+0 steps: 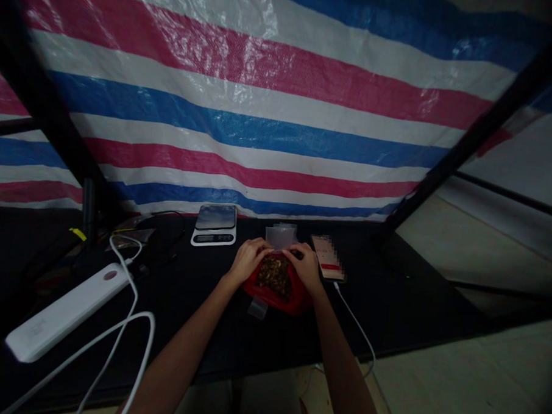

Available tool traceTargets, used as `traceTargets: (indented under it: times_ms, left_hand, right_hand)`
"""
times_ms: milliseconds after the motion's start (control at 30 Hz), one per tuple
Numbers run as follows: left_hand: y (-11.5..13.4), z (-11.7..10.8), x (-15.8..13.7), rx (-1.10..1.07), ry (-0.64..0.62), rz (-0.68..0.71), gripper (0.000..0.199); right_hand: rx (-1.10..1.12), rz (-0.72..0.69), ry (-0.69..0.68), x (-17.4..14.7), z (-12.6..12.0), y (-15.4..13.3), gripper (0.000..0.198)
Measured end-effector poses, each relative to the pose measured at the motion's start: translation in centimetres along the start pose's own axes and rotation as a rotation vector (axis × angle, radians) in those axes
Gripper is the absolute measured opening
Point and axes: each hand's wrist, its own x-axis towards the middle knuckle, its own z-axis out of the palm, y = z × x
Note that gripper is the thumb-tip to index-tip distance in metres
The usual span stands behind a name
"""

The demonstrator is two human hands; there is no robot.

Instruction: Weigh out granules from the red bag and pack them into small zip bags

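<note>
A red plastic bag [299, 305] lies spread wide on the black table, with a heap of small brown dried pieces [275, 276] inside. At its far left rim, my left hand [250, 258] is closed, fingertips pinched on the red plastic. My right hand [304, 264] mirrors it at the far right rim, fingers likewise pressed together. Just beyond the fingertips lie several small clear plastic bags [281, 237], overlapping. Another small clear bag [257, 308] rests by the near left edge of the red bag.
A white digital scale [215, 226] stands at the back left. Right of my hand lies a phone-like flat object [328, 258], partly pixelated, with a white cable. A long white power bank [70, 311] with looping cable sits left. Striped plastic sheeting [270, 133] hangs behind the table [408, 316].
</note>
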Motion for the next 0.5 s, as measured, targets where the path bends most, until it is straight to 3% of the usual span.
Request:
traceTargets:
  times_ms: [500]
  left_hand:
    - [0.49,0.05,-0.25,-0.018,-0.025,-0.004,0.020]
  right_hand:
    - [0.036,-0.030,-0.023,-0.11,-0.31,-1.03,0.014]
